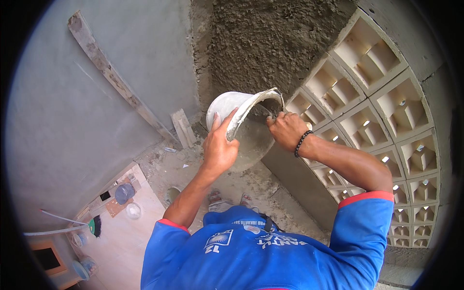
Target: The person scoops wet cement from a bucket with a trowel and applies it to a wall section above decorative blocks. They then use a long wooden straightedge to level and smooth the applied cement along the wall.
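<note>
Here, left hand (220, 147) fingers wrapped on tilted bucket (232, 108) rim — right hand (286, 129) fisted inside, grip hidden.

White bucket (227, 107), mortar-smeared, tipped on side, mouth facing right, held up near rough plastered wall; grey mortar (251, 140) coats inside, rim bent.

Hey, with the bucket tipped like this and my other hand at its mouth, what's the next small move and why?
Probably draw the right hand back out with a load. The left hand holds the white plastic bucket tilted, its mouth facing the right hand at the rim, grey wet mortar inside, and the rough plastered wall patch is just ahead.
</note>
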`<state>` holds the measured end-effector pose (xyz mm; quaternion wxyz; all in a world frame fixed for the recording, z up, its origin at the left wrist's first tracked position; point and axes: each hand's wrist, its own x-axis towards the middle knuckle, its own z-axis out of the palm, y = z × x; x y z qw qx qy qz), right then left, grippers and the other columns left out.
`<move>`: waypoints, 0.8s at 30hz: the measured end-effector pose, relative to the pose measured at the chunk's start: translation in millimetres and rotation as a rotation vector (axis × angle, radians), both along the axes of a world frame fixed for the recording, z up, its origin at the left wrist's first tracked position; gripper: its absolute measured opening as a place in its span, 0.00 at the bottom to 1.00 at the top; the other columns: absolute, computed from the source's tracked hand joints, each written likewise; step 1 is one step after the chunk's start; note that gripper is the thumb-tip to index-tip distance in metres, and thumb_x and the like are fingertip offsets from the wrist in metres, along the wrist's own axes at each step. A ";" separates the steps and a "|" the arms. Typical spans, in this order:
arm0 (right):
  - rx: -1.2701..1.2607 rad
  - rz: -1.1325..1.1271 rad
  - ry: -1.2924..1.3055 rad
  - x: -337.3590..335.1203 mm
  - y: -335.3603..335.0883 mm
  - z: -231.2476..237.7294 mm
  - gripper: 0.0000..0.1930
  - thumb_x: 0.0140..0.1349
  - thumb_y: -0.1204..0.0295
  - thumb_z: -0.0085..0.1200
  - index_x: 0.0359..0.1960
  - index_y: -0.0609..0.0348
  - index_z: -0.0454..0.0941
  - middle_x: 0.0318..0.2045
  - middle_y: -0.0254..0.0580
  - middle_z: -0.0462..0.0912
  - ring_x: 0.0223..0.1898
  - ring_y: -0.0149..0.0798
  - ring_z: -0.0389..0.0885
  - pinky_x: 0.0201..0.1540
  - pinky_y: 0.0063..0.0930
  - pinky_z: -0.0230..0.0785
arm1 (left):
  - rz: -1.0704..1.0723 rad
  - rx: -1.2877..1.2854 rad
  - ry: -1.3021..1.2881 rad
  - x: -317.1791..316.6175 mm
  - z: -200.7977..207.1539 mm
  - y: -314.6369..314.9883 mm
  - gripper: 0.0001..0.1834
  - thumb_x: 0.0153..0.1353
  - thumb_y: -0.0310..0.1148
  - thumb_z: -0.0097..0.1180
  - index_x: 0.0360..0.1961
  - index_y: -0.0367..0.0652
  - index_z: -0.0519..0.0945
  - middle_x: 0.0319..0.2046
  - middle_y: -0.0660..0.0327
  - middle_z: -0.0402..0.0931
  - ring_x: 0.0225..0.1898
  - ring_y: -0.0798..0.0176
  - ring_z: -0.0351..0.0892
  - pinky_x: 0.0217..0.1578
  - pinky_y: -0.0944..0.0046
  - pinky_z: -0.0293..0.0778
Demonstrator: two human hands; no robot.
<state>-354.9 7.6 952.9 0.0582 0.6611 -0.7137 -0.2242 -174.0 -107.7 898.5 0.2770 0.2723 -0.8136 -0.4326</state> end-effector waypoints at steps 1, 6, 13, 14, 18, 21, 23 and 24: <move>0.045 -0.108 -0.176 -7.9 1.6 -0.5 0.14 0.59 0.71 0.49 0.43 0.63 0.78 0.25 0.55 0.82 0.33 0.48 0.85 0.36 0.43 0.77 | -0.006 -0.034 0.007 -0.1 3.4 -2.9 0.42 0.45 0.19 0.50 0.66 0.61 0.67 0.64 0.26 0.53 0.59 0.29 0.65 0.55 0.50 0.71; -0.036 -0.224 -0.781 -35.4 27.4 -45.3 0.19 0.56 0.67 0.57 0.50 0.59 0.76 0.32 0.57 0.83 0.38 0.56 0.83 0.43 0.46 0.74 | -0.097 0.050 -0.017 0.8 28.3 -3.3 0.43 0.45 0.20 0.50 0.66 0.61 0.67 0.64 0.27 0.53 0.55 0.31 0.71 0.52 0.52 0.73; -0.268 -0.281 -1.216 -2.3 36.4 -104.6 0.22 0.56 0.62 0.61 0.50 0.61 0.75 0.37 0.57 0.82 0.41 0.53 0.83 0.44 0.40 0.73 | -0.049 0.050 0.075 -3.3 2.9 -30.3 0.40 0.45 0.18 0.50 0.65 0.49 0.67 0.64 0.32 0.58 0.58 0.36 0.70 0.56 0.55 0.69; -0.274 -0.291 -1.213 -1.2 34.5 -96.6 0.22 0.56 0.62 0.61 0.49 0.61 0.75 0.37 0.56 0.82 0.40 0.53 0.83 0.44 0.40 0.73 | -0.052 0.089 0.152 -1.4 -1.4 -38.2 0.40 0.45 0.18 0.50 0.65 0.46 0.67 0.64 0.34 0.59 0.59 0.38 0.70 0.57 0.55 0.68; -0.212 -0.325 -0.935 -16.8 22.5 -57.2 0.18 0.59 0.60 0.56 0.44 0.61 0.75 0.30 0.58 0.82 0.35 0.58 0.81 0.39 0.46 0.72 | -0.075 0.403 0.300 -2.4 10.0 -46.2 0.37 0.44 0.15 0.48 0.63 0.37 0.68 0.54 0.46 0.75 0.54 0.56 0.76 0.55 0.64 0.67; -0.207 -0.326 -0.893 -21.0 22.7 -28.1 0.17 0.59 0.60 0.56 0.42 0.61 0.74 0.28 0.58 0.81 0.34 0.60 0.81 0.38 0.48 0.71 | -0.046 0.467 0.388 -3.1 5.3 -49.7 0.36 0.44 0.14 0.47 0.61 0.35 0.70 0.50 0.54 0.78 0.49 0.64 0.75 0.52 0.69 0.67; -0.239 -0.304 -0.867 -29.9 23.5 -4.5 0.18 0.58 0.60 0.58 0.42 0.62 0.74 0.28 0.56 0.82 0.34 0.59 0.81 0.39 0.48 0.71 | -0.035 0.587 0.387 -0.7 10.2 -54.7 0.35 0.44 0.13 0.46 0.60 0.34 0.70 0.45 0.57 0.78 0.42 0.67 0.75 0.45 0.69 0.70; -0.234 -0.314 -0.855 -33.1 24.8 10.1 0.18 0.57 0.60 0.59 0.42 0.62 0.74 0.28 0.56 0.82 0.34 0.57 0.82 0.39 0.48 0.72 | -0.040 0.688 0.402 0.6 15.1 -55.5 0.35 0.44 0.12 0.46 0.59 0.34 0.70 0.44 0.57 0.78 0.40 0.67 0.75 0.43 0.69 0.71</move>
